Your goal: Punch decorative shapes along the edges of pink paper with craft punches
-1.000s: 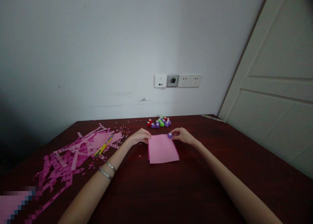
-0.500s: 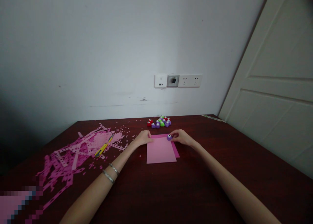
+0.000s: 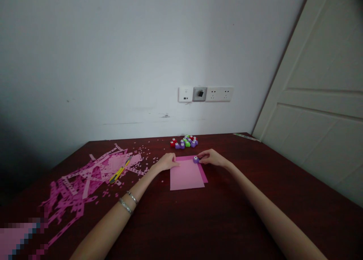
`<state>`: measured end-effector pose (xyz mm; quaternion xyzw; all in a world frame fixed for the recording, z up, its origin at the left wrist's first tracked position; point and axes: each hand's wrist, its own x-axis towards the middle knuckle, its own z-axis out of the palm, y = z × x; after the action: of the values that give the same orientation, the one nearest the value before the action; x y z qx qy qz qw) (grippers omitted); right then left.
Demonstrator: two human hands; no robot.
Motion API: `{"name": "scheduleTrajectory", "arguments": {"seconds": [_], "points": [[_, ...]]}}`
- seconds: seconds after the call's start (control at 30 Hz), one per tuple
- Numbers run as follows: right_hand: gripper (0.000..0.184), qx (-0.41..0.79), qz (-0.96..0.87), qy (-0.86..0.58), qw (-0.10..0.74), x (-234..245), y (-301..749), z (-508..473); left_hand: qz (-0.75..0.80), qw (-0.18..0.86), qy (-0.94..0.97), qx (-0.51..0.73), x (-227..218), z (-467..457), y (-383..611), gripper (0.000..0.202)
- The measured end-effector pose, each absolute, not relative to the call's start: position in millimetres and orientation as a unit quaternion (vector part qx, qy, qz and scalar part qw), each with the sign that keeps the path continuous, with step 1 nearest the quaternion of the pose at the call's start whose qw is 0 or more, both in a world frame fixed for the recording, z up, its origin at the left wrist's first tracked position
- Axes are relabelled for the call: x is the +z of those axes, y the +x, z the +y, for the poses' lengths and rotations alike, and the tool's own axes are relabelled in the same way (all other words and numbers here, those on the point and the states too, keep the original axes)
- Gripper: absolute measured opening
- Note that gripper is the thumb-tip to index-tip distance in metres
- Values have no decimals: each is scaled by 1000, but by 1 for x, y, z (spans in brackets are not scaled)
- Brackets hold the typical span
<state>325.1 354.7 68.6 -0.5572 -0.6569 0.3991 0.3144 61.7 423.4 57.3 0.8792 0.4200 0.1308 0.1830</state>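
A light pink sheet of paper (image 3: 186, 177) lies on the dark red-brown table, over a darker pink sheet (image 3: 203, 175) that shows along its top and right sides. My left hand (image 3: 168, 162) holds the upper left corner of the light pink sheet, thumb on top. At the upper right corner sits a small purple paper punch (image 3: 195, 159) with a white round button. The fingers of my right hand (image 3: 211, 157) grip its right side. Whether the paper is inside the punch's slot I cannot tell.
Behind the sheets stand several red, green and purple paper punches (image 3: 187, 143). Left of my left hand lie a heap of punched pink paper strips (image 3: 93, 173), a yellow utility knife (image 3: 120, 170) and tiny paper bits. A patterned strip (image 3: 246, 137) rests near the back right edge.
My left thumb has slid slightly right over the sheet. The right hand and the purple punch stay at the corner, almost unmoved.
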Motion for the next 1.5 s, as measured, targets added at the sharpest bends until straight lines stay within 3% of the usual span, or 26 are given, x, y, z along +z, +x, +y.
{"name": "scheduleTrajectory", "arguments": {"seconds": [0.67,0.9,1.1,1.37,1.5], "points": [[21,446,-575,-591,348,70,314,354,477,128,867,66,70,405,69,36],[23,445,-575,-600,335,68,310,354,468,81,879,41,70,401,73,54],[25,423,-572,-624,323,71,307,352,464,80,881,48,71,398,74,57],[49,422,-571,-654,260,83,317,360,462,214,842,179,89,409,86,46],[52,473,-574,-648,168,98,318,370,444,354,810,146,98,422,105,42]]}}
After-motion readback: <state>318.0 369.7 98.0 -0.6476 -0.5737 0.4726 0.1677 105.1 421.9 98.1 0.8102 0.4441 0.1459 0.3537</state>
